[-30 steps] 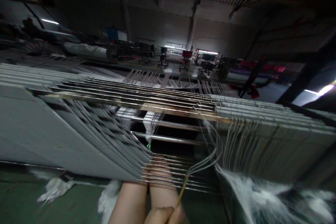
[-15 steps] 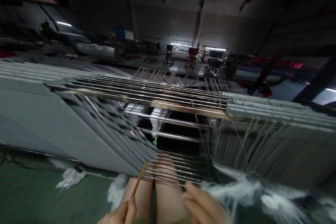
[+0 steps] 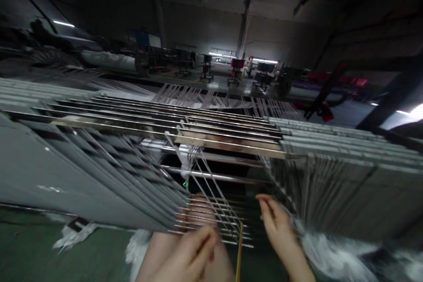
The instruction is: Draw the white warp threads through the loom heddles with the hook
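My left hand [image 3: 194,253] is in front of the lower metal bars [image 3: 214,218], fingers pinched together; what they hold, if anything, is hidden. To the right, my right hand [image 3: 279,227] is raised beside the bars' right ends with thumb and fingers pressed together, and I cannot make out anything in them. A thin yellow stick [image 3: 239,253] stands upright between my hands, its tip against the lower bars and its lower end out of view. Several pale heddle strands [image 3: 213,180] slant from the upper bars [image 3: 185,112] down to the lower ones.
Dense grey heddles [image 3: 82,176] hang on the left, more heddles [image 3: 330,185] on the right. White yarn tufts [image 3: 333,251] lie at lower right, with others [image 3: 74,235] on the green floor. A white knotted bundle [image 3: 185,163] hangs in the middle gap. Machines stand beyond.
Several pale strands now cross the middle gap. My left hand has moved right and up, apart from the stick it held; the stick is now farther right. My right hand has risen.
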Tool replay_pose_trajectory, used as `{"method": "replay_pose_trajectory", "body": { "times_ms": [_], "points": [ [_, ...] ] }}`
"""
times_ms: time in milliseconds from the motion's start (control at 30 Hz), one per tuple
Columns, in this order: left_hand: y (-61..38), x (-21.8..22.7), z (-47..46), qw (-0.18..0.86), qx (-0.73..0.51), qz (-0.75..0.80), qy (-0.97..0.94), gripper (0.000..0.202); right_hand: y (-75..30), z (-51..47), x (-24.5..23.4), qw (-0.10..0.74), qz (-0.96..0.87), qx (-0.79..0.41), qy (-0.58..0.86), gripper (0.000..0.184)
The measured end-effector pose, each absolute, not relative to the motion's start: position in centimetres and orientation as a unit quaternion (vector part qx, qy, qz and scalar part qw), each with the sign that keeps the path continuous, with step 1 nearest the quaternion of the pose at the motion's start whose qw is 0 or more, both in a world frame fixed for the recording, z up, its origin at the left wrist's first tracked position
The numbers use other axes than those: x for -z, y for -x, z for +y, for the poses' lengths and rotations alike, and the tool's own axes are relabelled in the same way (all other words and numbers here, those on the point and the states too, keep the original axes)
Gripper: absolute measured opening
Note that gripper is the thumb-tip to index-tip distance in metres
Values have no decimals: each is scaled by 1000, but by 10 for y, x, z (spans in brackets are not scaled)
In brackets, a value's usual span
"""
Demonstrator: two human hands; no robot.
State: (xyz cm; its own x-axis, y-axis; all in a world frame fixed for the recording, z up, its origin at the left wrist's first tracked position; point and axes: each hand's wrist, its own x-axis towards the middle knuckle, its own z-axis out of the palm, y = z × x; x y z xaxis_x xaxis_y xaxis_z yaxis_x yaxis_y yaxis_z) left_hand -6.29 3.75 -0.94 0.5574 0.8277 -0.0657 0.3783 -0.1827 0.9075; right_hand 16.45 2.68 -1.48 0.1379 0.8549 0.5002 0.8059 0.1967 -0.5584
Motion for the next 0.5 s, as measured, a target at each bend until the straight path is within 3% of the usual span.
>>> {"method": "replay_pose_trajectory", "body": {
  "times_ms": [100,233,333,500],
  "points": [
    [81,-1,76,298,-349,488,-743,34,-156,26,2,435,-646,-173,603,23],
    [80,5,109,76,-269,587,-760,41,-134,32,-14,492,-616,-322,523,21],
    [72,13,110,27,-200,575,-793,46,-127,37,-19,498,-613,-335,513,19],
    [73,20,109,48,-255,463,-847,43,-130,41,-17,482,-616,-344,519,18]
  ]
}}
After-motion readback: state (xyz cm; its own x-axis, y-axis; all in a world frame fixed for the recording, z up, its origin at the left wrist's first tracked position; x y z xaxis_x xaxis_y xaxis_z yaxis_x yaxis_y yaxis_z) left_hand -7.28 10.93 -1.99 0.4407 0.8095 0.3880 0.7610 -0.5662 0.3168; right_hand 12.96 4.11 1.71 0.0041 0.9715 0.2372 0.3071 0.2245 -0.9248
